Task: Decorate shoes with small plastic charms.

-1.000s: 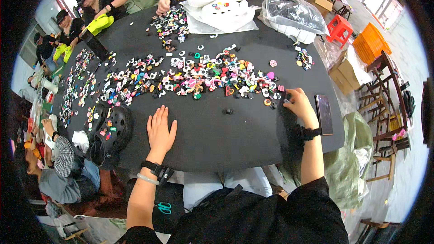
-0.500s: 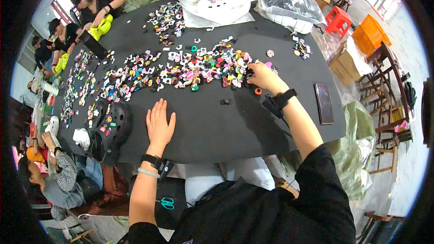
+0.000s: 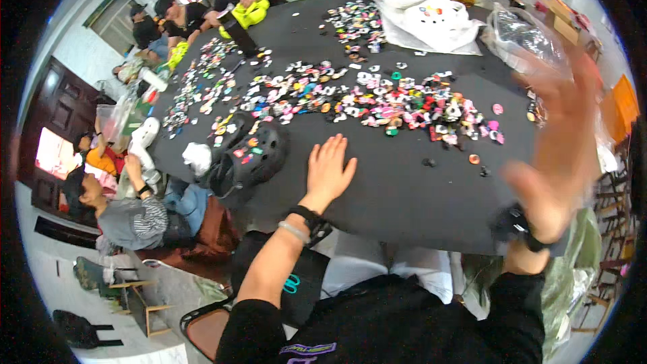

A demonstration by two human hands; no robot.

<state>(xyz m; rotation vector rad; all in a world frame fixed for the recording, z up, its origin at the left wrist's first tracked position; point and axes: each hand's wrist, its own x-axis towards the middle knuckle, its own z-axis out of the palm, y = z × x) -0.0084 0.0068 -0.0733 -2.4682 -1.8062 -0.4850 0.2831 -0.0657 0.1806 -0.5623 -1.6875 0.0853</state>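
Observation:
My left hand (image 3: pixel 328 170) lies flat on the dark tabletop (image 3: pixel 377 209), fingers stretched out, holding nothing. Raised over the table's right side, my right hand (image 3: pixel 563 135) is smeared by motion; its thumb stands apart from the upward fingers and nothing shows in it. Beyond my hands spreads a long heap of small colourful shoe charms (image 3: pixel 411 104). An orange round charm (image 3: pixel 474 159) and a small black piece (image 3: pixel 428 162) lie loose in front of the heap. Left of my left hand sits a black clog (image 3: pixel 266 152) with several charms on it.
White clogs on plastic wrap (image 3: pixel 431 20) and a clear plastic bag (image 3: pixel 519 37) stand at the far side. A black cylinder (image 3: pixel 237 34) stands at the far left. Several people sit around, some handling yellow-green clogs (image 3: pixel 253 13). Teal-handled scissors (image 3: pixel 291 284) lie below the table edge.
My right hand has left the charm heap and risen toward the right, spreading out. My left hand stays flat on the table. The whole view has swung, shifting the table rightward.

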